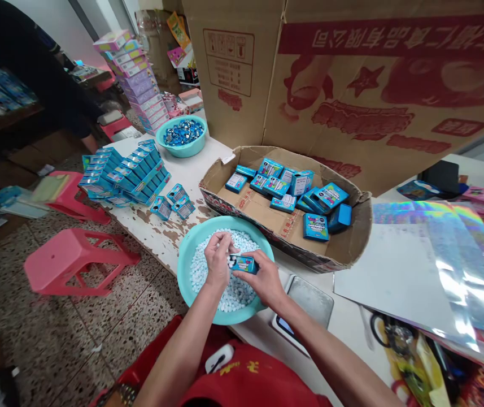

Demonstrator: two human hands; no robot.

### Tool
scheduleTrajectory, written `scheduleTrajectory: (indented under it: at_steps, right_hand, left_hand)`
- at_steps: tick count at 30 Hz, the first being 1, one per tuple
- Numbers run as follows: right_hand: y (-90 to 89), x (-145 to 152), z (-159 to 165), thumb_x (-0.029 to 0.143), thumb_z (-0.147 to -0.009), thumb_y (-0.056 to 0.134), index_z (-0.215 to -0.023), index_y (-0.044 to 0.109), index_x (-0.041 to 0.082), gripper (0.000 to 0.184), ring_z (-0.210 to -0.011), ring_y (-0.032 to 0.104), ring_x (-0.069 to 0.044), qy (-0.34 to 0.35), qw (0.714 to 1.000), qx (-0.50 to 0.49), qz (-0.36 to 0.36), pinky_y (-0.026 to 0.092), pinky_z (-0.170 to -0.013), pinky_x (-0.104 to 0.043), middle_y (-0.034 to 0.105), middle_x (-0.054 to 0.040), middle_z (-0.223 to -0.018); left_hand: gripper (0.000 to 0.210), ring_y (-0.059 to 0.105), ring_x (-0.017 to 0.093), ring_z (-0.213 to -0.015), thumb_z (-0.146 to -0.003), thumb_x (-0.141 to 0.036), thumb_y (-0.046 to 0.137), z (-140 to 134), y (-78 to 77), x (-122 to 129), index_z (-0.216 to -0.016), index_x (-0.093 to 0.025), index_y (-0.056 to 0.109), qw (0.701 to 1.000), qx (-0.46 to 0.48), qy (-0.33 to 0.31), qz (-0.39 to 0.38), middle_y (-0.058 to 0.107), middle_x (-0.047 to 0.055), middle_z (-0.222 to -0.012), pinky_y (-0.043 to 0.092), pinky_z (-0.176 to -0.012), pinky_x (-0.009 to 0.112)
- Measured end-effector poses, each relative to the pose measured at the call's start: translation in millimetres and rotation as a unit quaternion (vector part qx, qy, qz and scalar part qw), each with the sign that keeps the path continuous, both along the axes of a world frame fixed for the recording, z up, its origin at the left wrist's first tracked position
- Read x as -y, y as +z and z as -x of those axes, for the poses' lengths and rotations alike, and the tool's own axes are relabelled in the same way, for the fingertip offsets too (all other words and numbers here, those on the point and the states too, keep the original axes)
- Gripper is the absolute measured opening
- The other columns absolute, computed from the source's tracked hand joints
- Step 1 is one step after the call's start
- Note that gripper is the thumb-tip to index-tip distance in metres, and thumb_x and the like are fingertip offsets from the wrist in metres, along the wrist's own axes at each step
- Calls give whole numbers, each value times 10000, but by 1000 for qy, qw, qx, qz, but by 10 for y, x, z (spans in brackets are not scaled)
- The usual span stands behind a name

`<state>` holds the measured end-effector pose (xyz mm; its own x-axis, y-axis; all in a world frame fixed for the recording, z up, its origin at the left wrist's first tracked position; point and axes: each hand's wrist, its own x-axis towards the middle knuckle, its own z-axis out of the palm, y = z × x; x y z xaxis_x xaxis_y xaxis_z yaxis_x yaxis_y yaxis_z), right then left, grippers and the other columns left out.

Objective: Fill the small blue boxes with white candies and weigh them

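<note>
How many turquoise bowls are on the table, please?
2. The near bowl, holding white pieces, is below the left hand and right hand; the far bowl, with blue pieces, is beside the large carton.

White table (188, 172), its surface flaked to brown in patches left of a turquoise bowl (186, 268) of small white pellets. Just beyond that bowl, toward the right, sits a shallow cardboard box (262, 217) (its rim bent and worn). Right of the bowl is a flat scale (312, 297) with a metal plate; farther right lie shiny, rainbow-tinted sheets (419, 243) and, nearer the viewer, a jumble of packets (419, 367). Beyond the bowl to the left stand three small blue boxes (162, 209), then a stacked group of blue boxes (117, 172). Well beyond the bowl rests a second turquoise basin (182, 151).
</note>
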<state>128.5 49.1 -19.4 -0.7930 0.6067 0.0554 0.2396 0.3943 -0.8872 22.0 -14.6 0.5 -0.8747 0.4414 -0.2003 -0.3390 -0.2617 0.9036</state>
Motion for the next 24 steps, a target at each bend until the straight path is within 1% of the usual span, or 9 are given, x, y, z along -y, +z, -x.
scheduleTrajectory:
  at_steps: [7,9,10,12,15,18,20,21,24]
  right_hand:
    - [52,16,-49,401,-665,782,-947,654,210,364,-861,589,-227,-21,998,-33,48,455,-784,-345,624,-39,-883]
    - [83,-5,-123,410,-648,793,-935,656,211,375,-864,592,-227,-36,996,-42,63,456,-796,-351,627,-37,-890]
    - [101,-19,-167,409,-645,796,-938,654,215,380,-873,592,-225,-45,995,-50,68,457,-804,-350,625,-37,-905]
    - [131,-45,-255,399,-662,789,-964,645,227,377,-901,585,-217,-71,992,-72,73,457,-814,-342,615,-37,-953]
    - [138,-57,-324,386,-675,783,-966,642,237,357,-894,582,-207,-103,988,-86,72,462,-799,-330,602,-31,-954]
    - [98,-34,-290,376,-672,787,-972,643,240,360,-904,582,-208,-114,987,-81,76,462,-807,-333,600,-29,-963]
    - [61,-14,-232,372,-678,783,-988,639,241,366,-923,580,-209,-132,985,-87,72,456,-827,-338,602,-30,-979]
    - [41,-7,-200,373,-682,780,-988,638,239,363,-923,580,-208,-144,983,-86,70,454,-832,-338,604,-29,-976]
    - [-13,2,-119,381,-696,766,-994,635,233,358,-908,582,-203,-176,980,-68,64,455,-822,-334,606,-28,-961]
  left_hand:
    - [203,494,95,-481,-845,-367,534,-24,104,1,-824,-165,539,995,-37,-94,-3,494,-31,-566,418,-527,226]
    - [247,512,111,-508,-873,-411,462,111,22,41,-878,-175,536,991,-73,-99,45,523,-16,-617,450,-562,257]
    - [278,540,126,-558,-889,-429,416,207,-61,63,-901,-181,540,983,-114,-103,104,555,0,-674,470,-603,279]
    - [318,595,179,-772,-892,-449,389,409,-299,96,-924,-190,573,933,-225,-127,252,611,45,-841,481,-765,350]
    - [308,477,295,-1121,-817,-445,533,542,-705,90,-940,-184,638,836,-337,-166,401,587,112,-1104,344,-979,470]
    - [359,421,332,-1138,-813,-440,539,343,-964,71,-1067,-203,628,748,-399,-202,490,531,131,-1193,338,-942,511]
    - [365,451,318,-1070,-826,-448,509,137,-1016,112,-1101,-232,611,672,-456,-265,521,547,116,-1145,377,-877,482]
    - [373,460,313,-1044,-819,-461,511,57,-1019,155,-1105,-240,607,645,-481,-300,512,555,109,-1120,386,-856,468]
    - [373,487,289,-986,-827,-490,478,30,-1023,325,-1090,-259,606,599,-534,-383,457,564,94,-1081,400,-825,430]
